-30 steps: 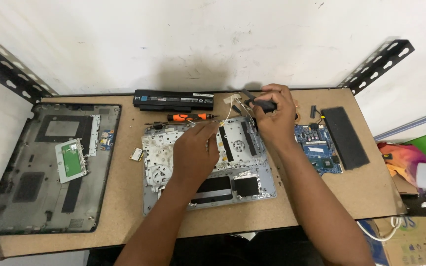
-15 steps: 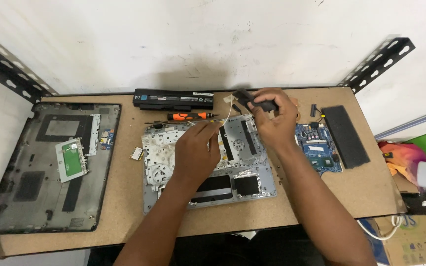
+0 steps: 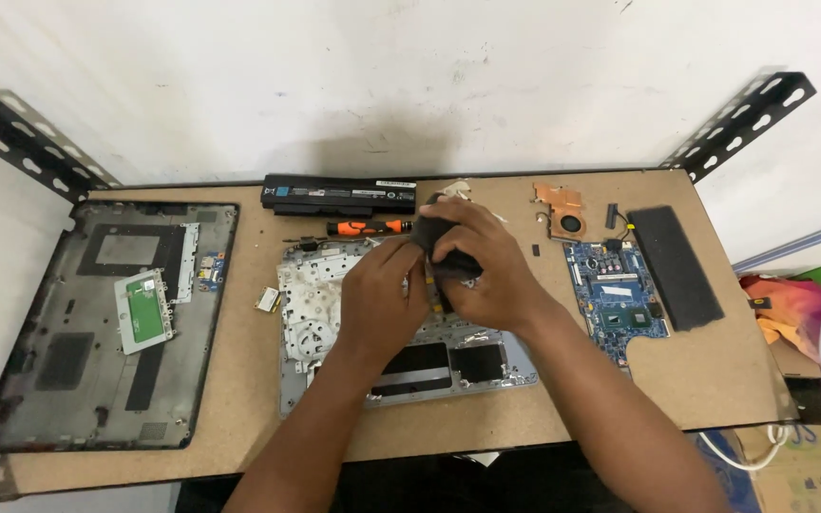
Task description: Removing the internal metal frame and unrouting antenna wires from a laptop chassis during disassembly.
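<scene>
Both hands have drawn together: right hand (image 3: 486,271) fingers pinching a small black part (image 3: 444,237) above the stripped laptop chassis (image 3: 334,285) on the counter (image 3: 239,380), left hand (image 3: 382,299) fingers pressed alongside, apparently working it free with care.

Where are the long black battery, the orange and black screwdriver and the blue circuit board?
Long black battery (image 3: 338,195), head view, middle of its top face.
Orange and black screwdriver (image 3: 369,227), head view, its orange handle.
Blue circuit board (image 3: 617,297), head view, its centre.
</scene>
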